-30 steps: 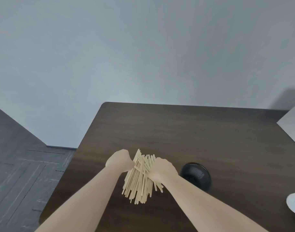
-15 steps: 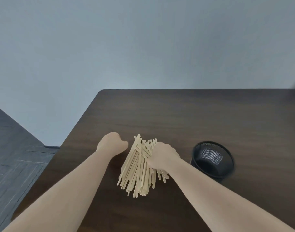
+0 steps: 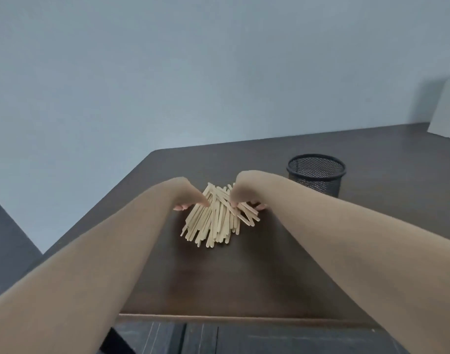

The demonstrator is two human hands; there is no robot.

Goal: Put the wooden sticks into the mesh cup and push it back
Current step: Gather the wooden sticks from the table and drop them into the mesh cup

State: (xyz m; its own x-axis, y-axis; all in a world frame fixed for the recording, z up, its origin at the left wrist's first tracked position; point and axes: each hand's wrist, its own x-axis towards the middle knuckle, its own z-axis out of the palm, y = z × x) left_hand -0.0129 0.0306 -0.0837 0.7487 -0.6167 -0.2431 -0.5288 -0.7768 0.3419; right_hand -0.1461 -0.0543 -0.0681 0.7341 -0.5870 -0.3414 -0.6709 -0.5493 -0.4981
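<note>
Wooden sticks (image 3: 217, 217): loose pile on the table (image 3: 372, 154), long axes running toward us. Our left hand (image 3: 186, 195) and right hand (image 3: 244, 190) pinch its far end from either side. Mesh cup (image 3: 316, 175): upright, near, beyond-right; right hand nearer.

Soft, even light fills the head view, with no glare. A faint sheen lies on the dark table (image 3: 372, 159) beyond the hands. The forearms nearest the camera look smooth and slightly blurred. Wide-angle distortion stretches them at the lower corners. A dim shadow darkens the wall (image 3: 428, 100) at far right.
</note>
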